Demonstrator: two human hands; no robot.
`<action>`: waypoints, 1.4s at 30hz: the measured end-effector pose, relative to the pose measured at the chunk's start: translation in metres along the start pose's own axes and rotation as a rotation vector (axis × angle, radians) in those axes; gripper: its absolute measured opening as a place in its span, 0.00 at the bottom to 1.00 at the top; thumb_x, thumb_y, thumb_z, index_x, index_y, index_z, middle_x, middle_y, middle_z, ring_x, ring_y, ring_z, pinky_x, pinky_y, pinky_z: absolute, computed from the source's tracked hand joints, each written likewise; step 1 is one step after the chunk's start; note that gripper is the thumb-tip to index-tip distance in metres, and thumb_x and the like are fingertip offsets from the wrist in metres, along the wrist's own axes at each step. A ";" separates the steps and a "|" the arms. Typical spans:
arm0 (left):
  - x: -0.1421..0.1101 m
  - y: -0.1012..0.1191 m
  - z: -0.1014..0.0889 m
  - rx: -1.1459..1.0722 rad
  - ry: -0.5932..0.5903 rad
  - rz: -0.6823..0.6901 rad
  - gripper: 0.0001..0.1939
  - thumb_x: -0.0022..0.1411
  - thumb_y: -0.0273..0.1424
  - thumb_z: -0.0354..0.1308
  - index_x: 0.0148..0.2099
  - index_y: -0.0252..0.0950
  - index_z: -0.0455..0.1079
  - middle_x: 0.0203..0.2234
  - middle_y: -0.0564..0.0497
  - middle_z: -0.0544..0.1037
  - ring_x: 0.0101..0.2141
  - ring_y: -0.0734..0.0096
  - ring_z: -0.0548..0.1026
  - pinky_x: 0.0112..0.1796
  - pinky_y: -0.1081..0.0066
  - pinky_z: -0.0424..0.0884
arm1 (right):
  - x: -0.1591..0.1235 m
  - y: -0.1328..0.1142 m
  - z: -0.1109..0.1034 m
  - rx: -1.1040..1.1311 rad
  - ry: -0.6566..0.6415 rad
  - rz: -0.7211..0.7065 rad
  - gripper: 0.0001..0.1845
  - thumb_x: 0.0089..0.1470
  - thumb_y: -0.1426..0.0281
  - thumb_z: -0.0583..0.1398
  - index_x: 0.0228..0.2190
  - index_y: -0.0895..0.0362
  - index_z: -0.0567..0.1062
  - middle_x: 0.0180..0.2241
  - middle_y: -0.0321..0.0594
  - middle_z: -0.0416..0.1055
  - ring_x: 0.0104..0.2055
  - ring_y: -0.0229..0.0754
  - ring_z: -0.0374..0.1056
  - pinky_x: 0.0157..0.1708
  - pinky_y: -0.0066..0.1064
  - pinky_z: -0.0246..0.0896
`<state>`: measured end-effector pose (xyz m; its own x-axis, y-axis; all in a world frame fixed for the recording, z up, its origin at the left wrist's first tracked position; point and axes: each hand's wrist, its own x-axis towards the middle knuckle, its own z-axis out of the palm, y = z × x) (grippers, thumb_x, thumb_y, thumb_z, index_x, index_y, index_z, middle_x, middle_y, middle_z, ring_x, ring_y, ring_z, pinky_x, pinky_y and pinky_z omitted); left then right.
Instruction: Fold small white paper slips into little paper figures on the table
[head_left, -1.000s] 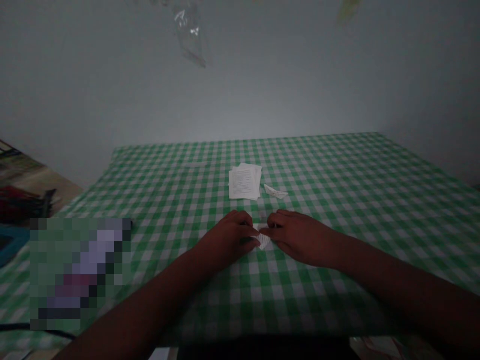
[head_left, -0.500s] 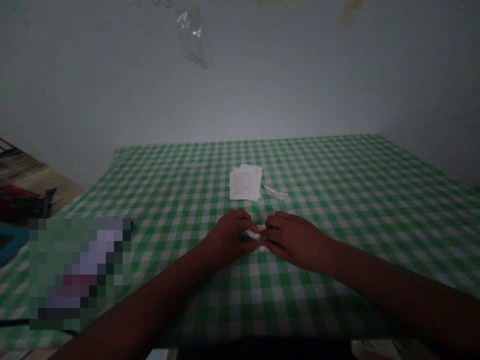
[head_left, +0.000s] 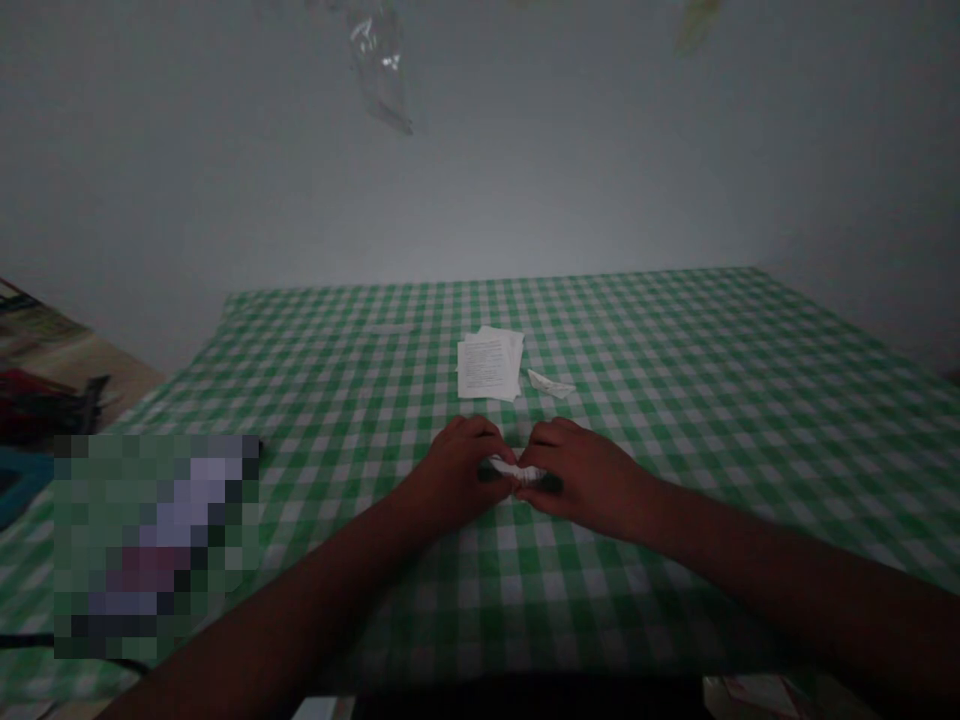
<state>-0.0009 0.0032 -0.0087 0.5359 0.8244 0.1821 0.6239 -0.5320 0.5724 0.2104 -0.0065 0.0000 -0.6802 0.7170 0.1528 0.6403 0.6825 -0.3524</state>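
Observation:
Between my two hands is a small folded piece of printed paper (head_left: 529, 473), low over the checked tablecloth. My left hand (head_left: 463, 468) is closed, thumb and fingertips pinching the paper from the left. From the right, my right hand (head_left: 576, 466) pinches the same paper, its fingertips almost touching those of the left. Fingers cover part of the paper, so its full shape is hidden. Beyond the hands lies a loose stack of square printed sheets (head_left: 486, 366). A small folded paper piece (head_left: 551, 384) rests just right of that stack.
A green and white checked tablecloth (head_left: 675, 350) covers the table, which meets a grey wall (head_left: 570, 150). At the left lies a pixelated, blurred-out object (head_left: 172, 530) with a dark cable (head_left: 30, 640) near it. A clear plastic piece (head_left: 381, 70) hangs on the wall.
The paper's near flap, visible between the fingers a second ago, has been folded up into a narrow strip. Both thumbs have come together at its near edge; the sheets have stayed put.

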 end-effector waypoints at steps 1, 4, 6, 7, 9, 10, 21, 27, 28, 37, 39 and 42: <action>0.000 0.000 -0.001 -0.004 -0.008 -0.004 0.10 0.53 0.30 0.68 0.40 0.41 0.76 0.40 0.50 0.73 0.44 0.62 0.69 0.48 0.61 0.66 | 0.000 0.000 0.000 -0.005 -0.002 0.003 0.15 0.57 0.62 0.62 0.44 0.56 0.76 0.39 0.43 0.70 0.43 0.46 0.64 0.43 0.39 0.62; 0.000 0.001 -0.001 -0.004 -0.016 -0.009 0.10 0.53 0.31 0.67 0.40 0.42 0.76 0.40 0.51 0.73 0.44 0.63 0.69 0.48 0.61 0.66 | 0.000 0.000 -0.001 -0.008 -0.016 0.002 0.16 0.55 0.63 0.63 0.44 0.56 0.76 0.39 0.43 0.70 0.44 0.47 0.64 0.44 0.40 0.62; 0.000 0.000 0.000 0.004 -0.008 -0.007 0.10 0.53 0.31 0.68 0.40 0.42 0.76 0.40 0.51 0.73 0.44 0.63 0.69 0.48 0.61 0.66 | 0.000 -0.001 -0.003 0.001 -0.022 -0.002 0.16 0.54 0.65 0.63 0.44 0.57 0.76 0.40 0.44 0.70 0.44 0.47 0.64 0.44 0.40 0.62; 0.000 0.000 0.001 0.011 -0.001 -0.006 0.10 0.53 0.31 0.68 0.40 0.42 0.76 0.40 0.51 0.73 0.44 0.63 0.69 0.48 0.60 0.66 | -0.001 -0.001 -0.004 0.010 -0.024 -0.003 0.17 0.53 0.66 0.64 0.44 0.57 0.76 0.40 0.44 0.69 0.44 0.47 0.64 0.44 0.40 0.62; 0.000 0.000 0.002 0.024 0.007 -0.002 0.11 0.52 0.31 0.68 0.40 0.41 0.75 0.39 0.51 0.73 0.43 0.63 0.70 0.48 0.60 0.66 | -0.001 -0.002 -0.006 0.031 -0.025 -0.003 0.17 0.51 0.67 0.64 0.44 0.57 0.76 0.39 0.43 0.69 0.43 0.46 0.64 0.43 0.39 0.62; 0.000 0.000 0.003 0.030 0.010 -0.003 0.11 0.52 0.31 0.68 0.40 0.41 0.75 0.39 0.51 0.73 0.43 0.62 0.70 0.48 0.59 0.66 | -0.001 -0.002 -0.007 0.041 -0.021 -0.001 0.17 0.51 0.67 0.64 0.43 0.57 0.76 0.39 0.43 0.69 0.42 0.46 0.64 0.43 0.38 0.62; -0.002 0.001 0.002 0.023 0.008 -0.005 0.11 0.52 0.31 0.68 0.40 0.41 0.75 0.40 0.51 0.73 0.43 0.62 0.69 0.47 0.60 0.66 | -0.001 -0.001 0.000 0.034 0.016 0.016 0.15 0.54 0.64 0.64 0.43 0.56 0.76 0.39 0.44 0.71 0.44 0.47 0.64 0.44 0.40 0.61; 0.000 0.003 0.003 0.035 0.014 -0.015 0.11 0.52 0.31 0.68 0.40 0.40 0.75 0.39 0.50 0.73 0.43 0.62 0.69 0.48 0.59 0.66 | 0.000 -0.001 -0.001 0.063 0.036 0.021 0.15 0.51 0.65 0.65 0.42 0.56 0.77 0.38 0.42 0.71 0.43 0.46 0.65 0.44 0.39 0.61; 0.000 0.003 0.003 0.037 0.013 -0.015 0.11 0.52 0.31 0.68 0.40 0.40 0.75 0.39 0.50 0.73 0.43 0.62 0.69 0.48 0.59 0.66 | 0.000 0.000 0.000 0.078 0.039 0.022 0.15 0.51 0.65 0.66 0.42 0.56 0.77 0.38 0.42 0.71 0.43 0.46 0.65 0.44 0.39 0.61; -0.001 -0.002 0.003 0.019 -0.002 0.004 0.12 0.53 0.31 0.68 0.41 0.42 0.75 0.41 0.51 0.73 0.44 0.62 0.69 0.48 0.60 0.65 | 0.000 0.000 0.001 0.086 0.034 0.050 0.15 0.52 0.64 0.66 0.42 0.55 0.77 0.38 0.42 0.71 0.43 0.46 0.65 0.44 0.39 0.61; -0.001 -0.003 0.000 0.007 -0.031 0.004 0.12 0.54 0.31 0.68 0.42 0.42 0.75 0.42 0.51 0.73 0.45 0.62 0.68 0.48 0.60 0.65 | 0.000 -0.001 0.000 0.081 0.026 0.054 0.14 0.53 0.64 0.65 0.42 0.55 0.77 0.38 0.42 0.70 0.43 0.46 0.65 0.44 0.39 0.61; 0.001 -0.001 -0.004 -0.011 -0.062 -0.005 0.11 0.55 0.31 0.67 0.42 0.42 0.76 0.42 0.51 0.73 0.45 0.62 0.69 0.48 0.59 0.65 | 0.000 -0.001 -0.001 0.070 0.018 0.049 0.14 0.53 0.65 0.65 0.42 0.56 0.77 0.38 0.42 0.70 0.44 0.46 0.65 0.44 0.39 0.62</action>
<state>-0.0032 0.0054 -0.0060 0.5674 0.8132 0.1292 0.6205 -0.5254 0.5821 0.2098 -0.0070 0.0012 -0.6417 0.7521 0.1501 0.6458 0.6355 -0.4232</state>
